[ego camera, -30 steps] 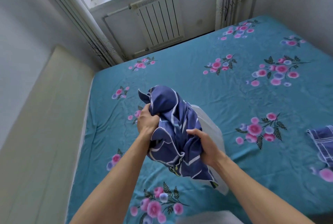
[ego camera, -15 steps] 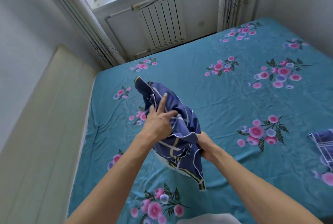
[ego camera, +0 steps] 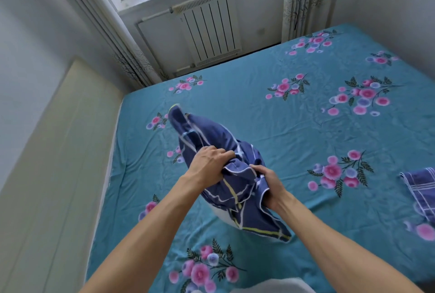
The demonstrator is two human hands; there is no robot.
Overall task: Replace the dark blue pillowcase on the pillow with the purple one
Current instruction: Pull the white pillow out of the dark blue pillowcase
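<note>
Bed (ego camera: 306, 142) w/ teal floral sheet takes up most of view; radiator (ego camera: 208, 33) under window at its far edge, curtains either side, pale panel along left edge.

Dark blue pillowcase (ego camera: 211, 137) sits mid-bed toward near-left, bunched up, far corner sticking up. White pillow (ego camera: 221, 216) shows only as a sliver under near end; rest covered.

Folded blue-purple checked cloth (ego camera: 421, 189) at right edge of bed, well apart from hands. Prob the purple case, can't confirm.

Left hand (ego camera: 207, 165) clenched on a fistful of case fabric from above. Right hand (ego camera: 270, 186) grips the bunched open hem, fingers curled into cloth.

Handling, est.: case thin, soft, light, not slippery; bunches and drags on the stuffing. Pillow squashy, light, nothing fragile. Best hold looks like the hem w/ one hand, pillow end pinned through cloth w/ other, then peel.
</note>
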